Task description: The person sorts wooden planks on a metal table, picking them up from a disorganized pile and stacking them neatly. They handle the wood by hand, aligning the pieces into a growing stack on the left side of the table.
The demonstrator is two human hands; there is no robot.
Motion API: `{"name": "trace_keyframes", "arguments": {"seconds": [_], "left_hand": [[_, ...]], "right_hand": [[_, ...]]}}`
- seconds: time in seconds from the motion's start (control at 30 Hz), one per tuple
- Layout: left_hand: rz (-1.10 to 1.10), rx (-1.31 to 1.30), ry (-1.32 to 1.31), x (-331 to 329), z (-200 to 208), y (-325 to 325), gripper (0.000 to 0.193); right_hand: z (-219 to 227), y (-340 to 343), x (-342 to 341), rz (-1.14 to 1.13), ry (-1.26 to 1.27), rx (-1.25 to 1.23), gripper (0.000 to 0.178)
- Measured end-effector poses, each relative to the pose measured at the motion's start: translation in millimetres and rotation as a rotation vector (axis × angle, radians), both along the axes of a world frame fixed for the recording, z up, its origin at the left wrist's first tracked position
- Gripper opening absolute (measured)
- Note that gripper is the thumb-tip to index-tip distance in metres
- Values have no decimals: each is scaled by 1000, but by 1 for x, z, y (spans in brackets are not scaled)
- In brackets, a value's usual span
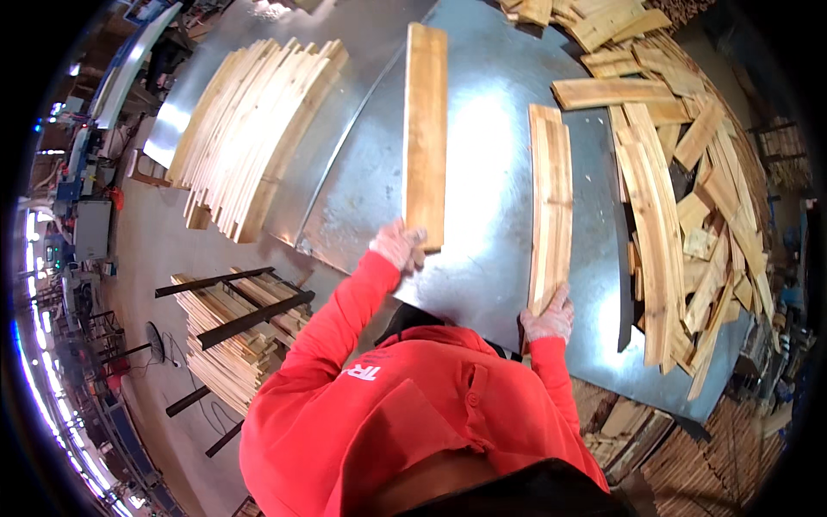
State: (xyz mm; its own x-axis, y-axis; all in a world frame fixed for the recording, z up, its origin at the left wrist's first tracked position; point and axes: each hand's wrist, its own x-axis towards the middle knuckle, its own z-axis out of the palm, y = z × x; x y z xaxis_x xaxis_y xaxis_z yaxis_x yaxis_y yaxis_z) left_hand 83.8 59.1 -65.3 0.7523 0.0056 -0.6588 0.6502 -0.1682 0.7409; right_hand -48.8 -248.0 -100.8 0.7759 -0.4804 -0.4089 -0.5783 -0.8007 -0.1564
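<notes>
My left hand (398, 246), in a thin clear glove, grips the near end of a wooden board (425, 138) that points away from me over the metal table (491, 60). Farther right, my gloved right hand (549, 317) is closed round the near end of another wooden board (553, 207), which shows lengthwise strips of lighter and darker wood. Bare metal separates the two boards. The undersides of both boards are hidden, so I cannot tell how far they rest on the tabletop.
A row of boards (258, 129) stands close together at the table's left. Loose boards (659, 233) lie in a jumbled heap along the right side. On the floor at lower left, more boards sit stacked in a dark metal rack (258, 319). A seam (345, 138) crosses the table.
</notes>
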Motion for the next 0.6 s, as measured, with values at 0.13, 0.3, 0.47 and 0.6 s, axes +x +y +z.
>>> {"name": "trace_keyframes", "arguments": {"seconds": [0.13,0.3,0.47,0.6], "left_hand": [[-178,506,-229,166,12,60,29],[139,593,-133,419,83,119,41],[-184,386,-602,426,28,76,36],[-353,-600,116,203,-95,-35,58]], "right_hand": [[2,3,9,-18,30,-15,111],[2,3,12,-91,117,-23,117],[40,9,-5,-206,-50,464,116],[111,11,28,-288,-99,1251,99]]}}
